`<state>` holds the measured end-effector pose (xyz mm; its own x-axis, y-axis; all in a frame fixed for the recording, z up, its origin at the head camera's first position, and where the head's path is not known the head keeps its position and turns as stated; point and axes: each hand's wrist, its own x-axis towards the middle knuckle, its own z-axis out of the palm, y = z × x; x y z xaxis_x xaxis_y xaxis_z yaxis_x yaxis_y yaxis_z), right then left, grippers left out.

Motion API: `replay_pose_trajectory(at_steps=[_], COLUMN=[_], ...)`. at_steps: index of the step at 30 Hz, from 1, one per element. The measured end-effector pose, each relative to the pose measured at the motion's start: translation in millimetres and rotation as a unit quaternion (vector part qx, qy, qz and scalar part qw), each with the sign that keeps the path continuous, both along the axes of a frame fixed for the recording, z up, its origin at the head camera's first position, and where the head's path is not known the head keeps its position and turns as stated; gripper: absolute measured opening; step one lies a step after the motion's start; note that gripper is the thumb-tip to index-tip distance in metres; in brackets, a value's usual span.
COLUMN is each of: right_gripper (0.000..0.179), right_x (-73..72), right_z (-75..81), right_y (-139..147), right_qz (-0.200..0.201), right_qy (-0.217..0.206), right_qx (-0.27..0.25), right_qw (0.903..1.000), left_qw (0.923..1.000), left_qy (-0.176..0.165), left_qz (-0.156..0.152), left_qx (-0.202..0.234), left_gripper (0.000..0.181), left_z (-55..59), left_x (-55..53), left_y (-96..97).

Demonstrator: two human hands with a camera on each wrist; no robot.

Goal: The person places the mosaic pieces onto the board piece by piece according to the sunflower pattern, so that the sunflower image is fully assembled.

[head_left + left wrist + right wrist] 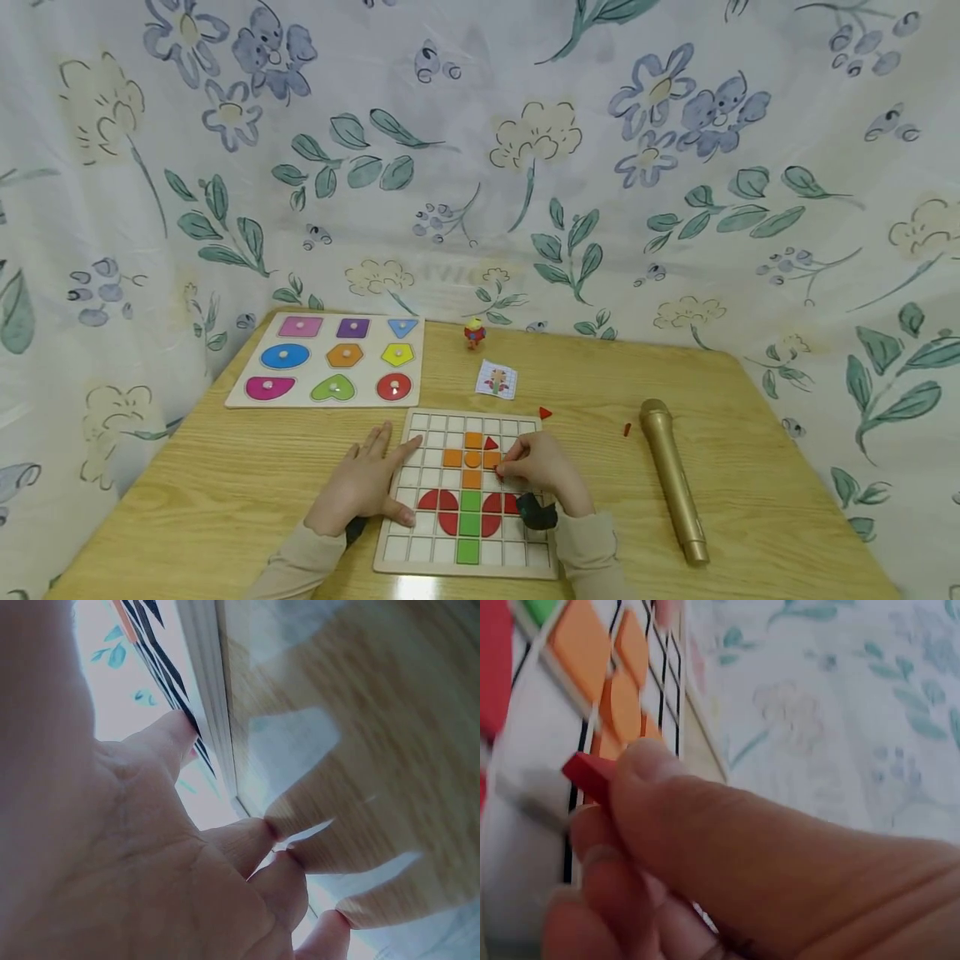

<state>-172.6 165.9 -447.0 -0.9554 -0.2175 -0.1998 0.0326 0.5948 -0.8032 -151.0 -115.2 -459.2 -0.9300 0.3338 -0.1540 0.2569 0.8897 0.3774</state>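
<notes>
A white grid board (397, 548) with a wooden rim lies in front of me. My left hand (362, 483) rests along its left edge, fingers spread, with the thumb and index finger over the grid. Between thumb and fingertip, my right hand (549, 467) pinches a small red piece (591, 774) close over the board's right half. Several orange pieces (472, 479) form a cross near the held piece. Beside the cross's top sits a red triangle (491, 443). Below runs a column of green squares (469, 525), flanked by red curved pieces (448, 523).
Behind the board lies a picture card (497, 380), with a small figurine (474, 333) farther back. A knobbed shape puzzle (324, 402) is at back left. A loose red triangle (545, 413) and a red bit (627, 430) lie right, near a gold microphone (675, 483).
</notes>
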Motion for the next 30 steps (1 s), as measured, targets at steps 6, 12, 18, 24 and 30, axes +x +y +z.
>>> replay_pose_trajectory(at_steps=[6,12,18,24,30], right_gripper=[0.018,0.018,0.017,0.018,0.014], right_x=[5.9,5.1,4.1,2.7,-5.8], right_z=[2.2,-0.3,-1.9,-0.7,0.1], right_y=[-20,-22,-21,-22,-9], right_qz=[0.015,0.011,0.017,0.017,-0.015], right_qy=[0.017,0.024,0.017,0.012,0.019], right_qx=[0.036,0.042,0.040,0.036,0.018], right_qw=[0.9991,0.9988,0.9989,0.9991,0.9995], left_qw=[1.0000,1.0000,1.0000,1.0000,1.0000], left_qy=[0.001,0.002,0.004,0.006,0.000], left_qz=[-0.003,-0.002,-0.007,-0.006,-0.006], left_qx=[0.001,0.000,0.002,-0.002,0.000], left_gripper=[0.112,0.112,0.113,0.112,0.112], left_z=[-0.7,-0.6,1.2,3.2,3.6], left_x=[0.0,0.0,-0.3,-0.4,1.3], left_y=[0.5,-0.4,-0.3,-1.3,-1.4])
